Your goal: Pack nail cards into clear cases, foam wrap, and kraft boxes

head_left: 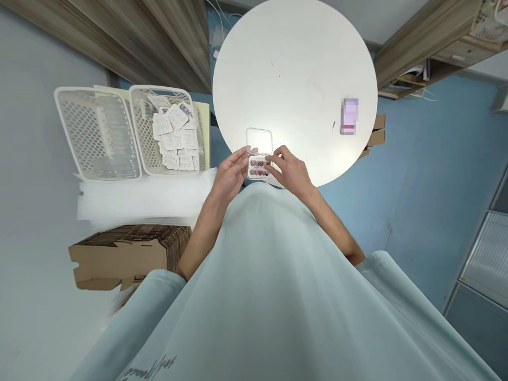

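A small clear plastic case (259,177) lies opened at the near edge of the white round table, its transparent lid (259,141) tilted back. Inside, two rows of patterned brown and pink press-on nails (259,164) sit on a white card. My left hand (230,177) grips the case by its left side, fingers closed on it. My right hand (291,172) has its thumb and index finger closed at the case's right edge, over the end of the nail rows. Those fingers cover the rightmost nails.
The round table (293,63) carries a blurred phone-like object (349,116) at right. To the left stand a white basket (137,132) of small white packs, another basket (85,95) with clear cases, white sheets (146,201) and folded cardboard boxes (123,256).
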Demonstrator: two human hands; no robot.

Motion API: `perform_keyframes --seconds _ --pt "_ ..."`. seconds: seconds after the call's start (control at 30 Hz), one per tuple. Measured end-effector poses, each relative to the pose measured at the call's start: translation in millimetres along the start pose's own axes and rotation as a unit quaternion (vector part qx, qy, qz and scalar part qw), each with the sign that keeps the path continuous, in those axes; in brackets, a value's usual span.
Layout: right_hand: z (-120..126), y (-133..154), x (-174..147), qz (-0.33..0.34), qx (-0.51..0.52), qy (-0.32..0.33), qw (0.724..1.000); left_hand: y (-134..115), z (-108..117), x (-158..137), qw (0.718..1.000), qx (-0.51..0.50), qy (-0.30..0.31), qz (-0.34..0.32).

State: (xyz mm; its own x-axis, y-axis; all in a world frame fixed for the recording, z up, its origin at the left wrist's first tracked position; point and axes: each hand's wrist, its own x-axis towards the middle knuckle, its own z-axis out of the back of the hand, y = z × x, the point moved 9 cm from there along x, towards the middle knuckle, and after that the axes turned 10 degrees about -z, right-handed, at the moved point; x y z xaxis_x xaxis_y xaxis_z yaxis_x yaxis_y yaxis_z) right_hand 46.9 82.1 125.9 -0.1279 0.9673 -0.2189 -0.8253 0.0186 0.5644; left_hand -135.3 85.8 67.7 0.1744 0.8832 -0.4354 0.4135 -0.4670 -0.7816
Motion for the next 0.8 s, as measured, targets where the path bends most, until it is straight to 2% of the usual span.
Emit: perform_keyframes --seconds 0.13,0.27,0.4,0.5,0.63,0.8 --pt "-5.6 1.0 -0.8 -0.005 0.001 0.004 1.000 -1.8 0.6 -0.6 1.000 0.005 0.002 -0.002" --pt "-0.8 -8.4 5.5 -0.039 0.083 -0.027 0.995 -3.8 1.3 -3.0 1.000 0.014 0.001 0.001" --pt "10.2 -38.4 25.6 -0.121 0.196 -0.080 0.970 -5.0 2.0 -6.8 1.000 0.009 0.001 0.004" --pt "1.6 -54.4 43.1 -0.159 0.286 -0.050 0.944 -3.6 2.4 -9.8 1.000 0.009 0.008 0.007" --pt "-14.2 -55.1 54.3 -0.162 0.350 -0.005 0.923 0.4 4.5 -13.0 1.000 0.009 0.018 0.014" --pt "-6.3 -41.6 51.6 -0.142 0.340 -0.025 0.929 4.6 10.3 -14.7 1.000 0.004 0.005 0.017"
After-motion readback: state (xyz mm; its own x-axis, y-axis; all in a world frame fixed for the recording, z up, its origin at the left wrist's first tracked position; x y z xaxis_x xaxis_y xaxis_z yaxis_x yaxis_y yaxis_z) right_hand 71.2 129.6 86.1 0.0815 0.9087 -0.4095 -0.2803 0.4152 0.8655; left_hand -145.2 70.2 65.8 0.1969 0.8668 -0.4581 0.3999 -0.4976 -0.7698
